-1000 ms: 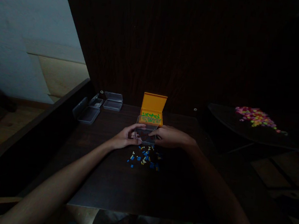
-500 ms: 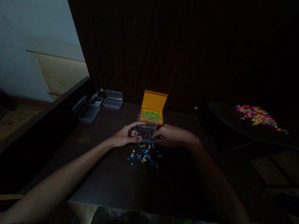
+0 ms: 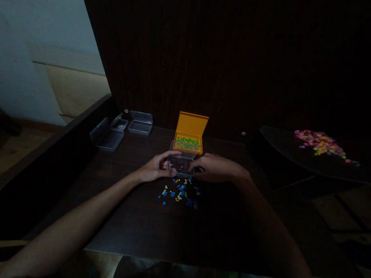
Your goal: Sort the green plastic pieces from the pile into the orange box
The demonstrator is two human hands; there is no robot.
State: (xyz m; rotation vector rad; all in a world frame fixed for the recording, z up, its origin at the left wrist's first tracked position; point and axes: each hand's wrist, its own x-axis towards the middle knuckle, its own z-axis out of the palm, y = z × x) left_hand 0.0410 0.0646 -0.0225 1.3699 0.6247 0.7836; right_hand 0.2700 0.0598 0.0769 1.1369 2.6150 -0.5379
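A clear plastic box (image 3: 184, 171) stands with its lid raised, in front of an open orange box (image 3: 191, 126) that has small green pieces (image 3: 188, 141) in it. My left hand (image 3: 157, 167) grips the clear box at its left side, thumb at the front and fingers behind. From the right, my right hand (image 3: 211, 167) reaches over the clear box's edge with bent fingers pointing down inside. Its fingertips are dark, so what they hold, if anything, is hidden. Small blue and yellow building blocks (image 3: 180, 195) lie scattered just below the box.
More open clear boxes (image 3: 113, 141) (image 3: 140, 127) stand at the table's left back. A heap of pink, yellow and purple pieces (image 3: 319, 144) lies on a dark raised surface at the right. A dark side panel (image 3: 45, 161) bounds the dark table (image 3: 131, 237) on the left.
Almost nothing differs. My right hand's fingers have shifted very slightly left within the clear box, while my left hand keeps its hold.
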